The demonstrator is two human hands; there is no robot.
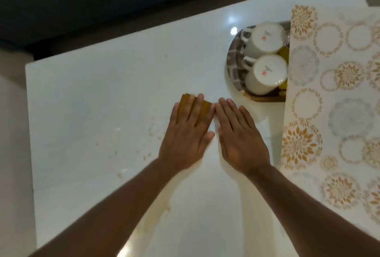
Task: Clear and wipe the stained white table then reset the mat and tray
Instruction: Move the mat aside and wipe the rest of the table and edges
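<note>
I see both hands lying flat on the white table (86,96), side by side near the middle. My left hand (188,133) has straight fingers and presses down on a brown folded cloth (186,102), which peeks out under the fingertips. My right hand (240,137) is flat too, with fingers spread, and it grips nothing; I cannot tell if something pale lies under it. Little yellow crumbs (148,155) and smears sit on the table to the left of my left hand. A round tray (234,65) sits farther away on the right, with two white mugs (264,37) upside down on it. The flowery mat (333,100) lies on the right side and covers the right part of the tray.
</note>
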